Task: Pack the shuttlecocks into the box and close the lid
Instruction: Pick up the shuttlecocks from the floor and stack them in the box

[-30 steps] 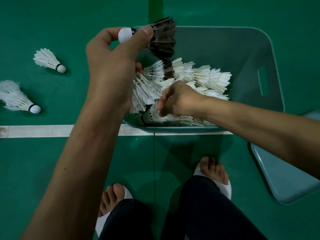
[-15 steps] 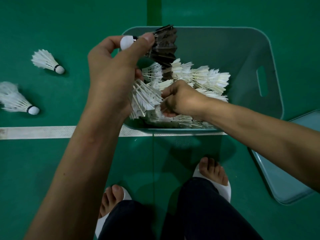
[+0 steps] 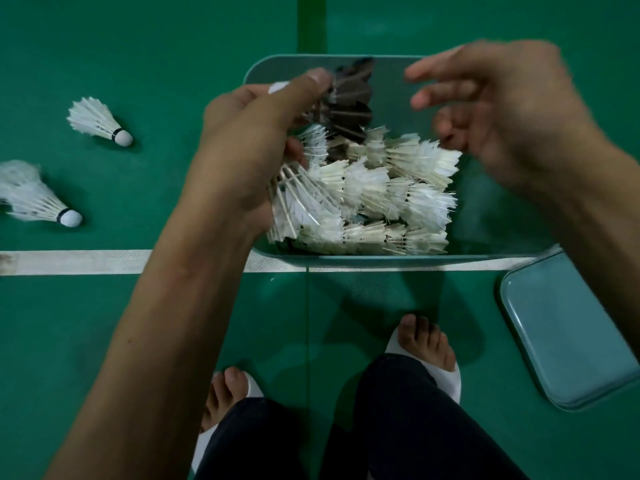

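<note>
White loose shuttlecocks [image 3: 100,121] number two at left, the pile [image 3: 374,188] in the one box [image 3: 398,260] defies counting, left hand [image 3: 242,150] pinches a dark shuttlecock [image 3: 349,98], blurred right hand [image 3: 512,112] spreads its fingers empty, and one lid [image 3: 568,334] is cut off lower right.

left hand [image 3: 249,147] gripping, right hand [image 3: 512,112] splayed

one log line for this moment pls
left hand grips dark-feathered shuttlecock over teal plastic box | right hand open above box | two white feather shuttlecocks on green floor | teal plastic lid off, beside box
</note>
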Demonstrator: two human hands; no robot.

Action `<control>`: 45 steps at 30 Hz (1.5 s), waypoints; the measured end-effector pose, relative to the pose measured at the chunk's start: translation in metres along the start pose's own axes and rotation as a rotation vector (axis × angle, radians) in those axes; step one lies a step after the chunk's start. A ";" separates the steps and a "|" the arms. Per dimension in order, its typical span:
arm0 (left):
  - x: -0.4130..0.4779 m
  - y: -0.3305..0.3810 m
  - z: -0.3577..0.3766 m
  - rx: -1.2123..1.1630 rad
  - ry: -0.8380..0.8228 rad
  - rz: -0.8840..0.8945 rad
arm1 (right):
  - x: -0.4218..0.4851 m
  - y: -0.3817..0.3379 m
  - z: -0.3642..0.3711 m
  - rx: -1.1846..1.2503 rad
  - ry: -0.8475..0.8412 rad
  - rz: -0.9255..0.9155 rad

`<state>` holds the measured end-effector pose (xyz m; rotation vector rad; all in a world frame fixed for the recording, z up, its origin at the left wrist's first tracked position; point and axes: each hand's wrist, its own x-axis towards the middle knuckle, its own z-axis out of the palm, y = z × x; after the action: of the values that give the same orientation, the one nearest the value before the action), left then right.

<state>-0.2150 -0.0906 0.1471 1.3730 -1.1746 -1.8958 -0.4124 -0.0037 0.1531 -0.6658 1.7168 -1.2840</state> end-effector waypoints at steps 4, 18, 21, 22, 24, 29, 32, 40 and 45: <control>0.001 -0.009 0.017 0.177 -0.121 -0.035 | -0.011 0.002 0.003 -0.143 -0.019 0.015; 0.012 -0.006 0.013 -0.220 0.090 0.071 | -0.016 0.053 0.037 -0.624 -0.096 0.156; 0.018 -0.013 0.011 -0.133 0.127 0.065 | -0.013 0.056 0.049 -0.618 -0.175 0.166; 0.020 -0.015 0.010 -0.134 0.120 0.063 | -0.012 0.057 0.053 -0.608 -0.185 0.166; 0.020 -0.019 0.012 -0.136 0.094 0.055 | -0.009 0.061 0.060 -0.591 -0.156 0.158; 0.020 -0.026 0.011 -0.068 0.126 0.083 | 0.000 0.064 0.073 -0.661 -0.170 0.155; 0.020 -0.029 0.009 -0.062 0.154 0.090 | -0.006 0.048 0.059 -0.544 -0.260 0.196; 0.012 -0.029 0.019 -0.248 -0.072 -0.065 | -0.035 0.003 0.002 -0.504 -0.094 -0.058; 0.005 -0.033 0.023 -0.095 -0.141 -0.090 | -0.031 0.012 0.009 -0.322 -0.017 -0.089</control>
<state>-0.2358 -0.0704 0.1188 1.2786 -1.0890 -2.1139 -0.3885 0.0215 0.1507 -0.9447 1.9177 -1.0650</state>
